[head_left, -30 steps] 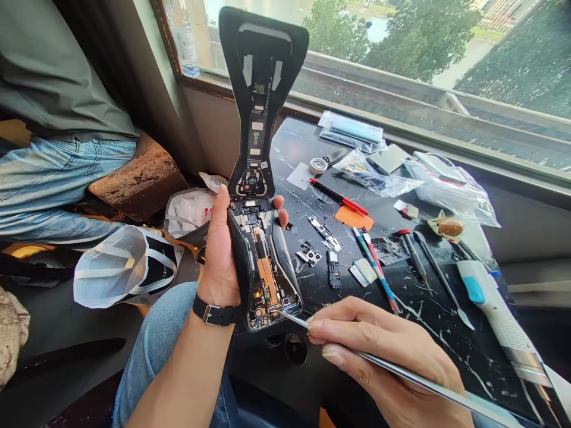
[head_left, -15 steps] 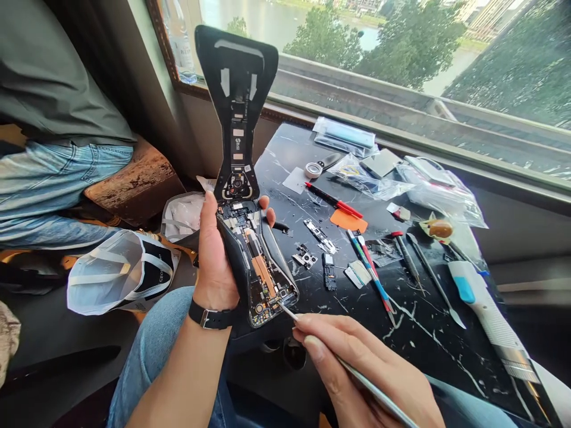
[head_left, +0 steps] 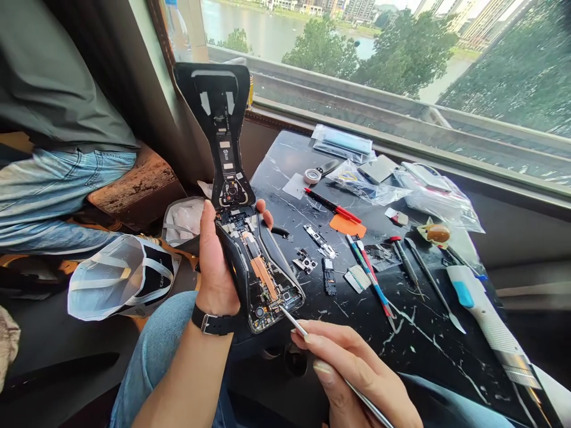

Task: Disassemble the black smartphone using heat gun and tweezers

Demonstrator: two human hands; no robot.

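Observation:
My left hand [head_left: 217,267] is wrapped round an opened phone-like handheld device [head_left: 264,276], its circuit board and a copper-coloured strip exposed. The black back cover [head_left: 226,156] stands raised at the device's far end, its inner side facing me. In a pen grip, my right hand [head_left: 357,374] holds a thin metal spudger [head_left: 292,321]. The spudger's tip meets the board near the device's lower end; whether it presses on a part is too small to tell.
On the black marbled table [head_left: 428,351] lie a camera module [head_left: 306,261], small phone parts, a red screwdriver [head_left: 407,266], a metal pry tool [head_left: 435,285], a white heat gun-like tool [head_left: 484,315] and bagged items [head_left: 437,184]. A paper bag [head_left: 118,279] and a seated person [head_left: 62,137] are at left.
The raised back cover has swung left and lower in the view. The device's lower end has shifted slightly right, and the spudger's tip stays at the board's lower part.

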